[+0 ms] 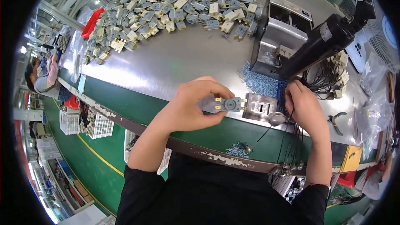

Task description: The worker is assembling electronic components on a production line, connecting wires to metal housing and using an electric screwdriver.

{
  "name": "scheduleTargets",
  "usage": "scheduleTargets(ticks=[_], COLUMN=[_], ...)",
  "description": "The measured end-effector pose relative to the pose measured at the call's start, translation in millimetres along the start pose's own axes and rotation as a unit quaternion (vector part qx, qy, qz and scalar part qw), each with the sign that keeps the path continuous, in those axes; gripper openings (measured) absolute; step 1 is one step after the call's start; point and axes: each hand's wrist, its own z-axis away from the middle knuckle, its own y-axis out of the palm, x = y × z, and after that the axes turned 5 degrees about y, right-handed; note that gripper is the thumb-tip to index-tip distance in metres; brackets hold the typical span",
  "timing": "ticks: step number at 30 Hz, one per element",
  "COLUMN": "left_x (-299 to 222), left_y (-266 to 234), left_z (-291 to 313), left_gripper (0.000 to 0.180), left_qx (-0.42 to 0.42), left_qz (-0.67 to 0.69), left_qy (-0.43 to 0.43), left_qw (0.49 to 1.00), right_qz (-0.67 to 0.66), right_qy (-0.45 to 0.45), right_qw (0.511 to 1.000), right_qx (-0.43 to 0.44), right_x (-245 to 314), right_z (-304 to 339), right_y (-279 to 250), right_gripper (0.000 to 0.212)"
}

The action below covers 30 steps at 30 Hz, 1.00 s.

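My left hand [193, 106] pinches a small grey switch-like housing [231, 104] with brass terminals on both sides and a round mark on its face. It is held just left of a metal fixture block [260, 107] with a slot in its top. My right hand [306, 105] is closed beside a blue holder [282, 93], its fingertips pointing down; what they grip is hidden. Next to that hand is a round metal disc [276, 119], slightly blurred. From the disc a thin dark lead [263, 135] runs down toward the bench edge.
A heap of grey-and-cream housings [187, 4] covers the far bench. Small blue screws [258, 81] lie by a metal machine [281, 29] with a black cylinder [318, 43]. Pliers [336, 123] rest at right. Dark leads [289, 150] hang over the front edge. A co-worker [43, 75] sits far left.
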Motion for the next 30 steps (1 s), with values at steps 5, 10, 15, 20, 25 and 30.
scheduleTargets(ticks=[5, 10, 15, 20, 25, 30], left_x=[2, 24, 31, 27, 29, 32], left_y=[16, 48, 73, 78, 86, 69], left_z=[-21, -39, -39, -34, -24, -31], left_gripper=[0.031, 0.028, 0.025, 0.021, 0.016, 0.018], left_qx=[0.025, 0.106, 0.115, 0.079, 0.034, -0.019], left_qz=[0.016, -0.023, 0.005, -0.057, -0.152, -0.143], left_qy=[0.047, 0.1, 0.094, 0.12, 0.162, 0.148], left_qw=[0.998, 0.989, 0.989, 0.988, 0.974, 0.978], right_qz=[-0.191, -0.2, -0.235, -0.264, -0.247, -0.243], right_qy=[0.016, -0.006, -0.047, -0.041, -0.045, -0.058], right_qw=[0.981, 0.979, 0.97, 0.963, 0.966, 0.966], right_qx=[0.0, -0.038, -0.044, -0.044, -0.061, -0.064], right_x=[-8, -17, -15, -14, -5, -7], right_z=[3, 8, 7, 8, 4, 10], right_y=[-9, -8, -20, -23, -24, -19], right_gripper=[0.019, 0.017, 0.019, 0.021, 0.021, 0.025])
